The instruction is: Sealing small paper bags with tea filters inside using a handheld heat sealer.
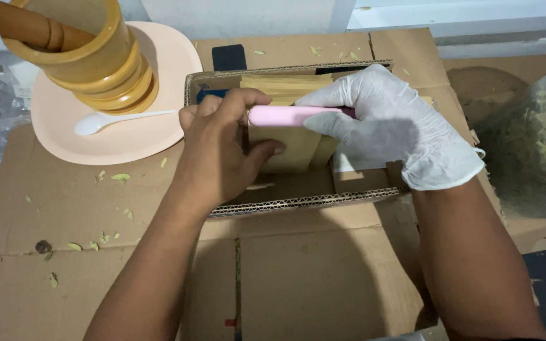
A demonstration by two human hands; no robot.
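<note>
Flattened cardboard (311, 278) fills the near part of the head view, and our two forearms cross it toward a shallow cardboard box (298, 203) with a corrugated rim, our landmark for everything else. Over the box's open top, our bare left hand (219, 155) has its fingers curled onto the left end of a pink bar-shaped tool (285, 115), while the thumb presses against the tan paper packets (285, 95) standing inside the box. Our right hand (393, 129), in a white glove, wraps over the tool's right end, fingers closed around it, so both hands are clamped on the same pink tool and it lies level across the packets, inside the box's outline. A small blue thing (205, 95) peeks out at the box's far left corner (we cannot tell what it is).

To the left of the box, and beyond it, a pale peach plate (115, 142) rests on the cardboard. A white plastic spoon (118, 119) lies on the plate, its handle pointing toward the box. A yellow wooden mortar (102, 57) stands on the plate too, with a brown pestle (30, 28) leaning in it. Small green leaf bits (120, 177) are scattered on the cardboard left of the box. Right of the box, well apart, sits a clear bag of dried green leaves (535, 151).
</note>
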